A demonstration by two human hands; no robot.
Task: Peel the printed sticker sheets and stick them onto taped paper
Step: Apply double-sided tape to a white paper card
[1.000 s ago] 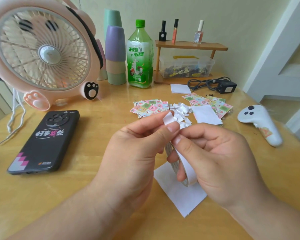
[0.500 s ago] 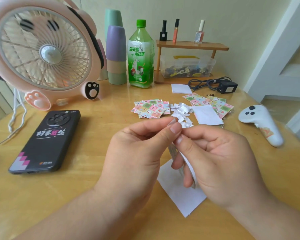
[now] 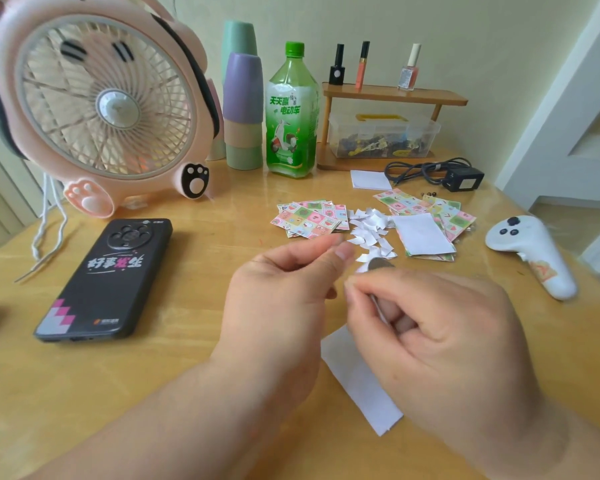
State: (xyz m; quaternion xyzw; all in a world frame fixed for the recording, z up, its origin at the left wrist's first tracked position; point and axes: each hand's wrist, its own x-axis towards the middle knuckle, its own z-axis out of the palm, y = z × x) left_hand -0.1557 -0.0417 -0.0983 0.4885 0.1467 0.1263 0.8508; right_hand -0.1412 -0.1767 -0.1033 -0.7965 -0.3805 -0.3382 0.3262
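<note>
My right hand [image 3: 440,327] is closed around a roll of tape [image 3: 378,264], of which only a grey edge shows above the thumb. My left hand [image 3: 284,292] hovers just left of it, thumb and forefinger pinched together; nothing shows between them. Under both hands a white paper [image 3: 357,382] lies on the wooden table. Beyond the hands are two piles of colourful printed sticker sheets [image 3: 309,218], the other pile [image 3: 454,216] partly under a white sheet [image 3: 423,233]. Torn white scraps [image 3: 368,226] lie between the piles.
A black phone [image 3: 108,278] lies at the left, a pink fan [image 3: 101,105] behind it. Stacked cups [image 3: 243,109], a green bottle [image 3: 291,116] and a small wooden shelf [image 3: 392,95] line the back. A charger [image 3: 461,178] and white controller [image 3: 530,254] are at the right.
The white tape end seen between my left fingertips a second ago is out of sight. My hands have drawn slightly apart, and the right hand has turned the roll so less of it shows.
</note>
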